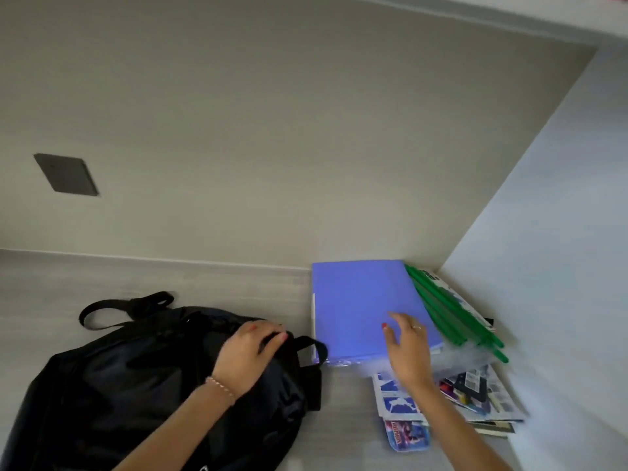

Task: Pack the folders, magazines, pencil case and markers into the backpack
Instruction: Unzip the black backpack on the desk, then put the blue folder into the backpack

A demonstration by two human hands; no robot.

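- A person stands at a pale desk set in a corner; only the two forearms and hands show, seen from above.
- Progress, as a judgement: the packing looks barely begun; every item that can be seen lies outside the bag, so the folders, magazines, pencil case and markers all seem left to do.
- The black backpack lies slumped on the left of the desk; its inside is not visible, so I cannot tell whether anything is in it, or whether it is unzipped.
- The left hand rests on top of the backpack, fingers curled round a black strap or fold at its upper edge.
- The right hand hovers over the near corner of the blue folder, fingers spread and relaxed, holding nothing; whether it touches the cover is unclear.
- The blue folder lies flat on a stack in the corner; green folders fan out from beneath it on the right.
- Magazines lie in a loose pile nearer the person, partly under the folders; a small colourful pouch, possibly the pencil case, sits at the front; the markers cannot be picked out with certainty.
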